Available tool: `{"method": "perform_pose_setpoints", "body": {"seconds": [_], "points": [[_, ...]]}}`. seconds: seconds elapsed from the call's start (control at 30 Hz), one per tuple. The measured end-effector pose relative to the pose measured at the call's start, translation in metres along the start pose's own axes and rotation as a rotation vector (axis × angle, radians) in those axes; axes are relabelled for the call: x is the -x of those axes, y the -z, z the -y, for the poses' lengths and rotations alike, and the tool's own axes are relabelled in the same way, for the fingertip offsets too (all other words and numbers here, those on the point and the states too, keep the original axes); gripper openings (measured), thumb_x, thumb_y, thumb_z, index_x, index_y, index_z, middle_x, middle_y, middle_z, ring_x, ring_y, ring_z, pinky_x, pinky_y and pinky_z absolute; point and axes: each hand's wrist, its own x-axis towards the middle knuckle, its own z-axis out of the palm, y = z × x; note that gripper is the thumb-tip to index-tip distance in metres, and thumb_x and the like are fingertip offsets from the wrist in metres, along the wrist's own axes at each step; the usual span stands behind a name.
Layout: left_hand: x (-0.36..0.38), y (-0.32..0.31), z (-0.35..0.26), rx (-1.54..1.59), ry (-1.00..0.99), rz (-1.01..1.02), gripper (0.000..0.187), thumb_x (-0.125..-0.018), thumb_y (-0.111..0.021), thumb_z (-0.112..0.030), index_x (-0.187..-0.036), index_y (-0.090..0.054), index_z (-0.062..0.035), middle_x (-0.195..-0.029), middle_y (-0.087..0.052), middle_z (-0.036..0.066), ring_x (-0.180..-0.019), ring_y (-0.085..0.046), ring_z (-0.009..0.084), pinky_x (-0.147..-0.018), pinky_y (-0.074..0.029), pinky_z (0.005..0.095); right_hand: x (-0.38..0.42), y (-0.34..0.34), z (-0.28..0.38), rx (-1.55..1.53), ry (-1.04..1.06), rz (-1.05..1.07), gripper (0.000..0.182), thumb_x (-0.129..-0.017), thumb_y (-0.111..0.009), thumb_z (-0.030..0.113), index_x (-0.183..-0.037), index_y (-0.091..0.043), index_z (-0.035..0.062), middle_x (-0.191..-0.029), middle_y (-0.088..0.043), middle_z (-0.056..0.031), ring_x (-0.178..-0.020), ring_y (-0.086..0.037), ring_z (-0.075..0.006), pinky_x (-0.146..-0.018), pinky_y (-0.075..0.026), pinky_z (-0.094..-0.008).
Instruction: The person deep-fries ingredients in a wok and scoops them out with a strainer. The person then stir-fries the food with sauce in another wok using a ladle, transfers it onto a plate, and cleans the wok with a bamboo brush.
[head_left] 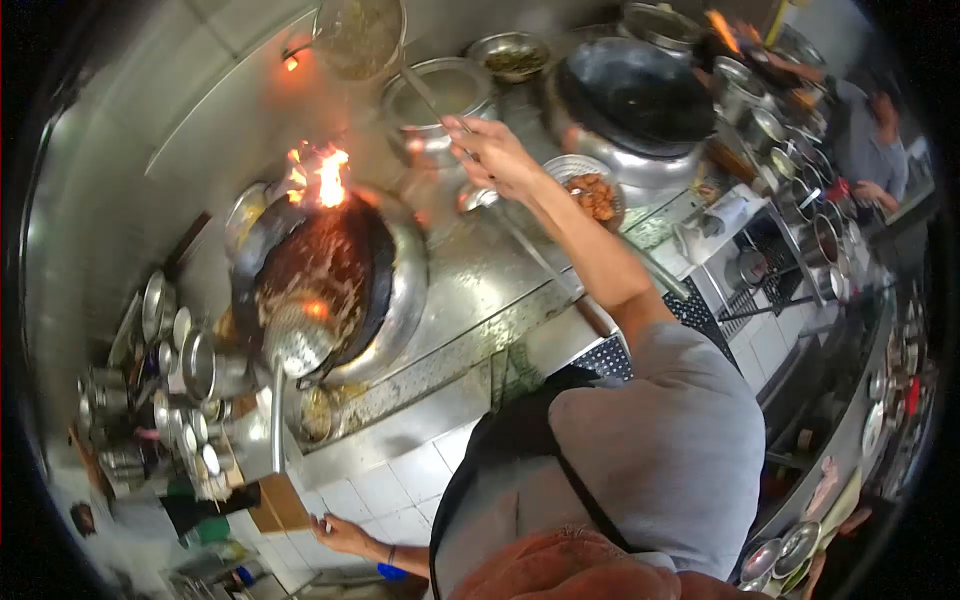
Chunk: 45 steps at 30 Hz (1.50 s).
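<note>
My right hand (492,155) is stretched over the range and closed round the long handle of a round strainer (360,40) at the top edge; what lies in the strainer is blurred. My left hand (343,535) is low on the left, fingers apart, holding nothing. Nearest to it is the handle of a perforated skimmer (300,340). The skimmer's bowl rests in a black wok (378,250) with brown, glossy contents. Flames (325,178) rise at the wok's far rim. A ladle (480,198) lies on the steel range below my right hand.
A lidded-looking steel pot (440,95), a bowl of greens (510,58) and a second wok (640,95) stand at the back. Browned pieces (592,197) fill a perforated bowl. Several pots and bowls crowd the left (200,365) and right. Other people work at the far right (875,140) and lower left (150,515).
</note>
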Motion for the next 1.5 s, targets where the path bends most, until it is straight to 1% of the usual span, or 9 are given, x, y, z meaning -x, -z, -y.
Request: {"method": "perform_pose_setpoints", "body": {"seconds": [0.17,0.27,0.5,0.77,0.83,1.03,1.1,1.27,1.5], "points": [[0.009,-0.017,0.036,-0.039,-0.215,-0.04,0.035,-0.089,-0.059,-0.012,-0.118,-0.061,0.0055,-0.108,-0.064,0.023,-0.095,-0.063,0.0332,-0.084,-0.05,0.0411,-0.1,0.117,0.012,1.141,0.7,-0.566,0.038,-0.088,-0.057,0.009,-0.125,-0.057,-0.0033,-0.094,-0.068,-0.0211,-0.08,-0.068,-0.0359,-0.072,-0.055,-0.0448],[0.022,-0.008,0.025,-0.141,-0.442,-0.106,0.028,-0.085,-0.063,-0.01,-0.106,-0.064,0.0076,-0.098,-0.066,0.024,-0.085,-0.064,0.0364,-0.075,-0.052,0.0423,-0.114,0.154,0.019,1.262,0.309,-0.692,0.033,-0.082,-0.055,0.004,-0.115,-0.06,-0.002,-0.106,-0.064,-0.0274,-0.1,-0.063,-0.0436,-0.087,-0.051,-0.051],[0.043,0.0,-0.003,-0.183,-0.508,-0.05,0.026,-0.082,-0.067,-0.011,-0.099,-0.065,0.0088,-0.087,-0.067,0.024,-0.076,-0.064,0.0361,-0.066,-0.054,0.0425,-0.14,0.282,-0.08,1.206,0.062,-0.628,0.023,-0.084,-0.056,0.014,-0.095,-0.066,-0.0037,-0.096,-0.067,-0.0281,-0.094,-0.064,-0.0455,-0.084,-0.051,-0.0521],[0.026,-0.035,-0.034,-0.108,-0.569,0.066,0.033,-0.085,-0.067,-0.015,-0.109,-0.062,0.0078,-0.09,-0.066,0.023,-0.077,-0.062,0.0348,-0.07,-0.052,0.0413,-0.003,0.219,-0.101,0.831,0.384,-0.491,0.033,-0.089,-0.055,0.007,-0.12,-0.061,-0.0022,-0.103,-0.065,-0.0289,-0.099,-0.065,-0.0408,-0.083,-0.051,-0.047],[0.012,-0.054,-0.043,-0.051,-0.55,0.144,0.038,-0.086,-0.068,-0.016,-0.116,-0.06,0.0069,-0.093,-0.066,0.024,-0.079,-0.062,0.0352,-0.071,-0.052,0.0423,0.059,0.176,-0.034,0.67,-0.011,-0.363,0.038,-0.09,-0.057,0.01,-0.127,-0.058,-0.0002,-0.107,-0.065,-0.0268,-0.099,-0.067,-0.0315,-0.085,-0.051,-0.0408],[0.033,-0.073,-0.159,0.078,-0.294,0.344,0.037,-0.09,-0.058,-0.011,-0.122,-0.058,0.0087,-0.112,-0.063,0.023,-0.095,-0.063,0.0313,-0.084,-0.051,0.0375,0.171,0.16,-0.097,0.661,0.359,-0.15,0.041,-0.095,-0.057,0.009,-0.136,-0.054,0.0091,-0.096,-0.07,-0.0137,-0.087,-0.062,-0.0128,-0.077,-0.051,-0.0328],[0.027,-0.087,-0.15,0.162,-0.35,0.366,0.037,-0.09,-0.057,-0.009,-0.122,-0.057,0.0091,-0.111,-0.063,0.024,-0.093,-0.064,0.0311,-0.082,-0.051,0.0372,0.221,0.138,-0.095,0.475,0.018,-0.106,0.039,-0.096,-0.056,0.007,-0.135,-0.055,0.0057,-0.114,-0.068,-0.0139,-0.102,-0.059,-0.0118,-0.086,-0.049,-0.0307],[0.019,-0.095,-0.143,0.199,-0.443,0.341,0.036,-0.09,-0.056,-0.006,-0.122,-0.057,0.0095,-0.11,-0.063,0.024,-0.09,-0.063,0.031,-0.08,-0.051,0.038,0.307,0.101,-0.123,0.746,-0.017,-0.061,0.039,-0.095,-0.057,0.01,-0.133,-0.056,0.0051,-0.127,-0.06,-0.0217,-0.115,-0.06,-0.0259,-0.096,-0.046,-0.0336],[0.029,-0.081,-0.123,0.258,-0.415,0.476,0.037,-0.089,-0.056,-0.007,-0.123,-0.059,0.0063,-0.104,-0.064,0.023,-0.088,-0.062,0.0316,-0.08,-0.05,0.0399,0.338,0.079,-0.17,1.105,0.12,-0.082,0.046,-0.09,-0.055,0.008,-0.136,-0.051,0.0048,-0.085,-0.052,-0.0157,-0.072,-0.059,-0.0322,-0.064,-0.049,-0.0398]]}}
